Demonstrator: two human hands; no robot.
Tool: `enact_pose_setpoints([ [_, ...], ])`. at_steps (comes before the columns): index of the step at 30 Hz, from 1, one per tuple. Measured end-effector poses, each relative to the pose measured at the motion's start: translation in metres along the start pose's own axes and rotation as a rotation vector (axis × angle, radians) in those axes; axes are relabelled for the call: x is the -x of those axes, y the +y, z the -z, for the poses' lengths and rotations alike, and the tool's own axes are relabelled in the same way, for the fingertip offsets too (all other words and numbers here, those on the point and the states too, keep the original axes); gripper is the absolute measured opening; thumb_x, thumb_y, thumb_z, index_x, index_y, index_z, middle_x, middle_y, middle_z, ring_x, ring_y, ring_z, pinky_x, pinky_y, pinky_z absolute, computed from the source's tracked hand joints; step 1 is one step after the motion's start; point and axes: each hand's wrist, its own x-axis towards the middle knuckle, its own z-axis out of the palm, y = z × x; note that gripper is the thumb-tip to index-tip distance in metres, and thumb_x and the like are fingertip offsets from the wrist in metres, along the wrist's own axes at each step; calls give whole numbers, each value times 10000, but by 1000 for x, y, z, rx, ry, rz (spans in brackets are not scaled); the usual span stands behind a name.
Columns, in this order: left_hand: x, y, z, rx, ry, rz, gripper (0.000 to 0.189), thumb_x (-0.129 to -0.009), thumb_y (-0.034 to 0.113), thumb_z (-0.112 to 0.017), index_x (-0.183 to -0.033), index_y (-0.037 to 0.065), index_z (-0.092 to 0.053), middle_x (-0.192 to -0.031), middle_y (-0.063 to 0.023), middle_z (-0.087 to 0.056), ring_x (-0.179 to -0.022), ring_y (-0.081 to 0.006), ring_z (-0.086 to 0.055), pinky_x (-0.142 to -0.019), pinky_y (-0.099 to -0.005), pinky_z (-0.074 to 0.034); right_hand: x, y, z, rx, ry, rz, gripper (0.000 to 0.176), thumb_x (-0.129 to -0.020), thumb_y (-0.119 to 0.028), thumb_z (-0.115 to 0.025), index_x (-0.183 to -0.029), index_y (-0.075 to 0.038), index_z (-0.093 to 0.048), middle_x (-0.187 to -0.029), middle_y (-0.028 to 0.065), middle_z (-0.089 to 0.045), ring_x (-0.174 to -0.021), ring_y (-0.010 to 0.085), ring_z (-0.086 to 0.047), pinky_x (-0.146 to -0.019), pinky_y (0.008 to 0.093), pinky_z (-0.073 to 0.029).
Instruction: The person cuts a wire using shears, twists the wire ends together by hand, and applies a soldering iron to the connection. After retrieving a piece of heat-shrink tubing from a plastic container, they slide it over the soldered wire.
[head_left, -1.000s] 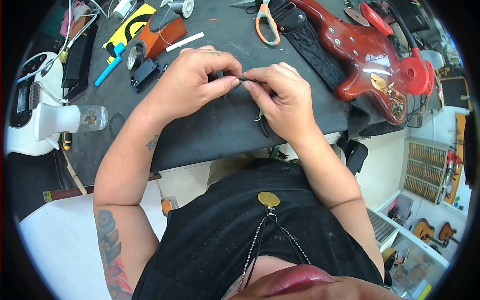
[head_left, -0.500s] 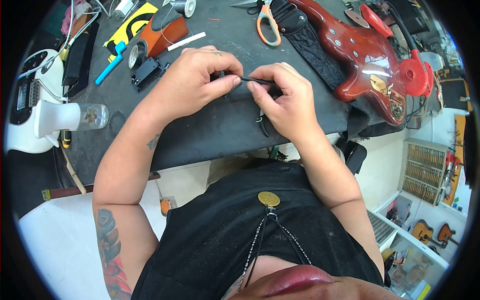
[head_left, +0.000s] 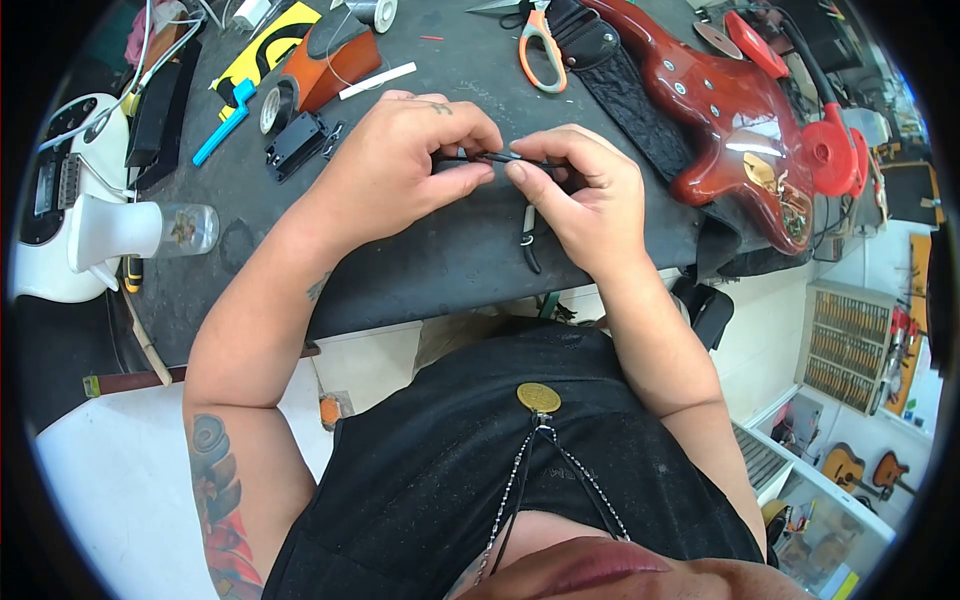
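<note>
A thin black cable (head_left: 500, 157) runs between my two hands above the dark work surface (head_left: 430, 260). My left hand (head_left: 410, 165) is closed round its left part, thumb and index finger near the cable's middle. With thumb and index finger, my right hand (head_left: 585, 190) pinches the cable just to the right. Both ends of the cable are hidden by my fingers. Below my right hand lies a tool with a black handle (head_left: 530, 250), its upper part partly covered. A black rectangular part (head_left: 296, 145) lies left of my left hand.
A red-brown guitar body (head_left: 720, 130) lies at right, with orange-handled scissors (head_left: 541, 55) nearby. Tape (head_left: 275, 110), a blue tool (head_left: 225, 122), a white stick (head_left: 378, 81) and a wire spool (head_left: 376, 14) lie at upper left. A clear jar (head_left: 188, 230) is at left.
Both hands have shifted slightly right. My left thumb and index finger have spread a little, showing more of the cable. More of the black-handled tool shows below my right hand.
</note>
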Motion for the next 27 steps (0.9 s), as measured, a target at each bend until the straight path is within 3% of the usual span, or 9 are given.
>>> enact_pose_setpoints([
  [6,-2,-6,5,190,-54,96,226,-882,98,-844,-1073,20,-750,-939,-96,-759,-850,-231,-703,-805,-373,-529,-1,8,2,52,-36,37,184,-880,-33,-851,-1060,-23,-811,-937,77,-763,-847,198,-721,-740,326,-555],
  [12,1,-4,3,4,-12,-26,161,-894,88,-796,-1030,15,-749,-864,-94,-739,-857,-258,-703,-812,-387,-527,-1,9,1,5,-38,49,179,-873,1,-847,-1048,-25,-818,-946,83,-765,-871,212,-730,-774,329,-565],
  [15,-1,-7,5,122,-51,63,127,-895,83,-777,-1000,17,-752,-862,-95,-740,-872,-262,-696,-821,-396,-524,-1,9,0,7,-26,77,191,-869,-1,-852,-1056,-27,-818,-939,86,-764,-866,215,-730,-768,332,-564],
  [22,-1,-11,3,7,-40,-20,112,-898,79,-775,-989,15,-760,-901,-99,-760,-899,-267,-693,-832,-387,-525,0,7,-2,126,-8,107,193,-880,-49,-859,-1068,-32,-818,-926,96,-761,-840,246,-723,-752,348,-562],
  [27,0,-6,7,105,-45,71,104,-931,102,-771,-1000,24,-775,-913,-85,-753,-909,-277,-685,-831,-388,-531,1,9,-2,101,7,92,201,-879,-56,-860,-1076,-39,-820,-940,90,-766,-888,245,-725,-786,348,-560],
])
